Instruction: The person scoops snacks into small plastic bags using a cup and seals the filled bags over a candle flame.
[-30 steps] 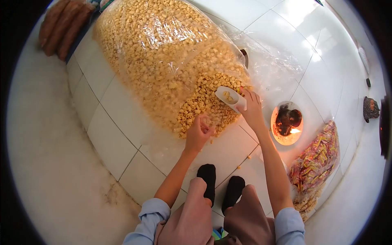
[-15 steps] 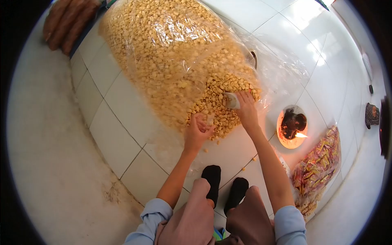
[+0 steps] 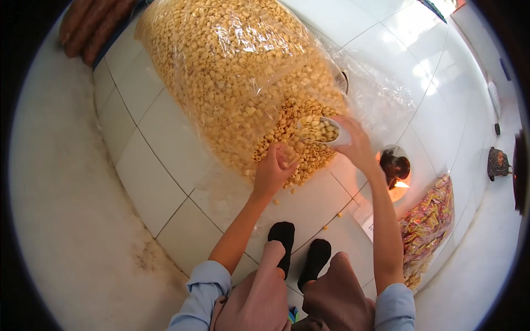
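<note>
My right hand (image 3: 356,142) grips a white scoop (image 3: 340,132) at its right side. The scoop, filled with yellow ring-shaped snacks (image 3: 319,130), is tilted above the mouth of a large clear plastic sack (image 3: 221,83) packed with the same snacks. Left of the scoop and slightly lower, my left hand (image 3: 274,168) has its fingers pinched on thin clear plastic, which looks like a small bag (image 3: 288,151). Its outline is hard to make out against the snacks. Loose snacks (image 3: 298,175) lie at the sack's opening, just beside this hand.
A small flame burns on a plate (image 3: 398,194) with a dark, sooty object, close to my right forearm. Beyond that forearm lies a bag of red and yellow packets (image 3: 430,212). A few stray snacks (image 3: 339,214) dot the tiled floor near my feet.
The scoop has come up out of the snacks, now full and turned so its load shows. My right hand moved slightly right; my left hand shifted a little right and upward.
</note>
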